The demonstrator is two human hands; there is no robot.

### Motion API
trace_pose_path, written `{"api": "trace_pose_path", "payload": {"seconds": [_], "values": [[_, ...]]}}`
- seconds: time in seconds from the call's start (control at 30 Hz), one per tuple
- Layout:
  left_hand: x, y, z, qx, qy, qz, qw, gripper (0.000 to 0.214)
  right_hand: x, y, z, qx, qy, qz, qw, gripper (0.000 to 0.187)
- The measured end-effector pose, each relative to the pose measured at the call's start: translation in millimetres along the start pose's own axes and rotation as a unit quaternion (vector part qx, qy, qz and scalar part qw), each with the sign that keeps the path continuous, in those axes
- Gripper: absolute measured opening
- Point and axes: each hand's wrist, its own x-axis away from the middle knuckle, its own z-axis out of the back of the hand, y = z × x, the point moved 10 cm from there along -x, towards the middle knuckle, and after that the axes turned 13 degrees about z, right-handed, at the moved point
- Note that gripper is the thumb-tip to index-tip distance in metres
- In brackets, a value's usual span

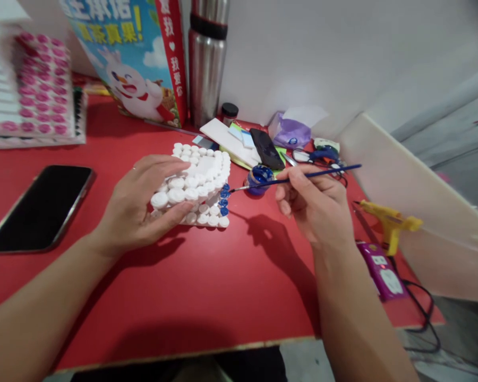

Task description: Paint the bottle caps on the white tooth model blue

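White studded box (201, 178), corner blue; left fingers (163, 162) clasp it, right fingers (293, 183) pinch brush (330, 171).

Red table (207, 286), white cap craft (199, 183), blue paint pot (261, 176), black phone (40, 207), glue gun (390, 223)

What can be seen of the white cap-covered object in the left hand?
The white boxy piece covered with round plastic-looking caps shows rows of them on top and sides; a few at its right corner are painted blue. It rests on the red table, held by the left hand, fingers on top. The tip of the blue paintbrush lies at the blue caps.
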Motion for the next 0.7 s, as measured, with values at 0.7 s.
{"api": "trace_pose_path", "payload": {"seconds": [0.7], "values": [[0.4,0.4,0.8,0.002,0.005,-0.004,1.000,0.042,14.5,-7.4,-18.6,0.106,-0.008,0.047,0.993,0.036]]}}
